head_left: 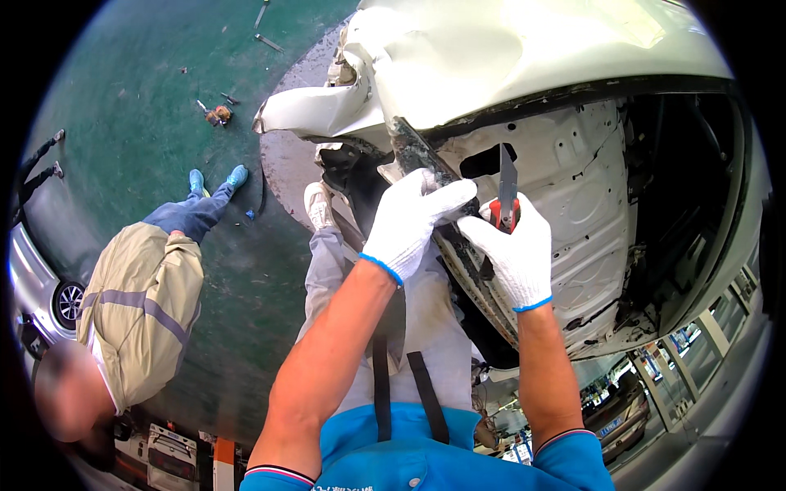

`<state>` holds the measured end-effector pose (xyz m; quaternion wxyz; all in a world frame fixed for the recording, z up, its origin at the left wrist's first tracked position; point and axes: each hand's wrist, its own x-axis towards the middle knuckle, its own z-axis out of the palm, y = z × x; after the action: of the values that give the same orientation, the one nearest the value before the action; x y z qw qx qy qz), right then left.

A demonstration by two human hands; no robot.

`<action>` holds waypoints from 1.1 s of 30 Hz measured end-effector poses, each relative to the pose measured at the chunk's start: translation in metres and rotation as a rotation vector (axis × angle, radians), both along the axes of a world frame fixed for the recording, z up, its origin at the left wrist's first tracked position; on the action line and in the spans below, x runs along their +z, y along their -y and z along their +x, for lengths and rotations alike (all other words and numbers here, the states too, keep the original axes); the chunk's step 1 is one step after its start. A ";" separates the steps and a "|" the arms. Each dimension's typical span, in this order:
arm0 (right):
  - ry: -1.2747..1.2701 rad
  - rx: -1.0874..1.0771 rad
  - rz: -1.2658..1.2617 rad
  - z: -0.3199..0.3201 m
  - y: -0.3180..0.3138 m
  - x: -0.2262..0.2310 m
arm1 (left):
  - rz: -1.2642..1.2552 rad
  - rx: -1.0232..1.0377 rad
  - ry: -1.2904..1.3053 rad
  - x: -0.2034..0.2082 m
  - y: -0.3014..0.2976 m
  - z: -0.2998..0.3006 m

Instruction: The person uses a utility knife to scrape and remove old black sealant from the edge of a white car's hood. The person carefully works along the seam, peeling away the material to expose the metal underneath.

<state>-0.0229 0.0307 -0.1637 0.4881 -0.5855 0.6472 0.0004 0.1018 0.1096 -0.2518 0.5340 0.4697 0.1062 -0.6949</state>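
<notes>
In the head view, the knife (508, 182) is in the right hand (521, 245), near the middle of the picture and in front of a pale inner sheet (585, 233) of a car body. Its blade points away from the person, almost straight up the picture, and its long axis follows that line with hardly any lean. The tip stands in front of a dark hole in the sheet. The right grip is clamped around the red and black handle.

Just beside it, the left hand (412, 214) has its grip clamped on a dark, scuffed strip (419, 151), thumb laid across it. The strip runs slantwise, its upper end toward the left and its lower part passing between the hands. Whether the right thumb touches it, I cannot tell. Both hands wear white gloves with blue cuffs.

Above the sheet spreads a white outer panel (491, 49), crumpled at its left end. The floor (254, 319) is green and scuffed, with a grey patch (282, 159) reaching under the panel. A small orange-brown thing (218, 114) lies on the green part, too small to name. To the left is another person (143, 286) in a beige jacket and blue shoe covers, near a silver car (34, 262). A dark vehicle (626, 419) shows at the lower right.
</notes>
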 end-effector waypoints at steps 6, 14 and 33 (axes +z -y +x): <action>0.279 -0.268 0.320 -0.022 -0.004 -0.003 | -0.097 -0.331 0.214 0.030 -0.034 0.003; 0.414 -0.309 0.487 -0.044 -0.005 -0.015 | -0.210 -0.455 0.690 0.062 -0.094 -0.033; 0.577 -0.343 0.666 -0.053 0.011 -0.017 | -0.041 -0.130 0.279 0.051 -0.101 -0.069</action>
<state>-0.0757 0.0200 -0.1803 0.8022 -0.2581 0.5373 -0.0355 0.0325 0.2111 -0.2011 0.5071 0.5567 -0.0138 -0.6578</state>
